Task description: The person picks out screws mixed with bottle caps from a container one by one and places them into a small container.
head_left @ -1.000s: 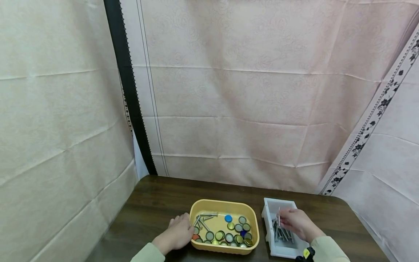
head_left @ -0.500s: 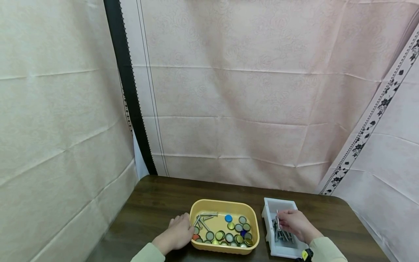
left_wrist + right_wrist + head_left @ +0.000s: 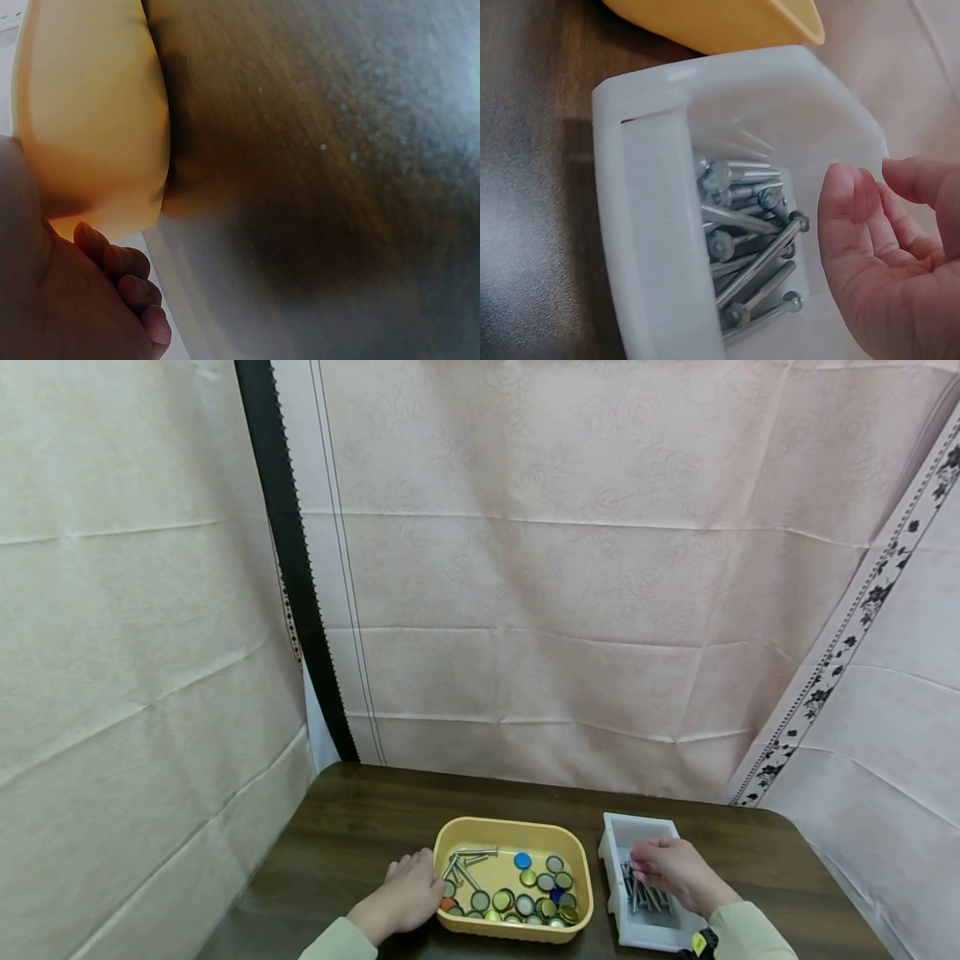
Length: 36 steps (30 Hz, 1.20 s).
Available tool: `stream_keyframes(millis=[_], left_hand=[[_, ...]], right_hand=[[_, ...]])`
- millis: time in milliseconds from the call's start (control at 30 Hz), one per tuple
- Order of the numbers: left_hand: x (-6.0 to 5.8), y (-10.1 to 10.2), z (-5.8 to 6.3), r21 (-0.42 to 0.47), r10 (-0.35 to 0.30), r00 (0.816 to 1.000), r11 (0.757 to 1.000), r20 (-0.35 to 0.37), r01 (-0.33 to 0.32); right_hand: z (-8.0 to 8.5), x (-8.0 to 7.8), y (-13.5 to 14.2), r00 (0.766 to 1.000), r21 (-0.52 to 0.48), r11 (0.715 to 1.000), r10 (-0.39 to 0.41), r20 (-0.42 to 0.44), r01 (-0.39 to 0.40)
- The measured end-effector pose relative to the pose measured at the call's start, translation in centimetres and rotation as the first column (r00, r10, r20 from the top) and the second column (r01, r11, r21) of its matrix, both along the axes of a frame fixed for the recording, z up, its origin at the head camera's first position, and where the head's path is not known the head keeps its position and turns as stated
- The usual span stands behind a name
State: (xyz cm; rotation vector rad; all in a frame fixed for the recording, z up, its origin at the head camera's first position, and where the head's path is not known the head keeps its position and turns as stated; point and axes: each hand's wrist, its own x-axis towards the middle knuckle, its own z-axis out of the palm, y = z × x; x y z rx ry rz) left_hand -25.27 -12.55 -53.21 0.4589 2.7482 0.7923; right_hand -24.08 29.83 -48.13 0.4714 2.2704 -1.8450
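Observation:
A yellow plastic basket (image 3: 517, 937) stands on the dark wooden table, holding several bottle caps (image 3: 503, 900) and a few long metal bolts (image 3: 467, 873) at its left. My left hand (image 3: 405, 892) holds its left side, thumb side over the rim and curled fingers (image 3: 126, 262) against the outside. To the right, a white plastic tray (image 3: 651, 937) contains a heap of silver bolts (image 3: 757, 225). Above that heap hovers my right hand (image 3: 677, 870), its fingers loosely bent. A gap shows between thumb and forefinger in the right wrist view, with nothing between them.
A brown wooden tabletop (image 3: 360, 827) lies under both containers, with a strip of it between basket and tray. Pale cloth curtains (image 3: 562, 610) hang behind the table and at both sides.
A bolt pinched upright in my right hand has been let go and no longer shows there. The right hand dipped slightly within the tray. My left hand and the basket keep their place.

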Motion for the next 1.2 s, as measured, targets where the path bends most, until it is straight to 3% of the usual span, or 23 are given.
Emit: stream_keyframes(millis=[433,733,933,1200], left_hand=[[0.0,0.0,0.1,-0.017,0.001,1.000,1.000,-0.016,-0.001],[0.4,0.2,0.4,0.000,0.008,0.999,1.000,-0.031,-0.008],[0.4,0.2,0.2,0.008,-0.001,1.000,1.000,-0.027,0.001],[0.4,0.3,0.2,0.011,-0.003,1.000,1.000,-0.020,0.003]], right_hand=[[2.3,-0.7,-1.0,0.996,-0.037,0.997,0.064,-0.069,-0.066],[3.3,-1.9,-5.0,0.993,-0.124,0.989,0.073,-0.089,-0.084],[3.6,-2.5,-8.3,0.981,-0.132,0.974,0.173,-0.083,-0.183],[2.1,-3.4,-12.4,0.927,-0.186,0.909,0.360,-0.109,-0.374]])
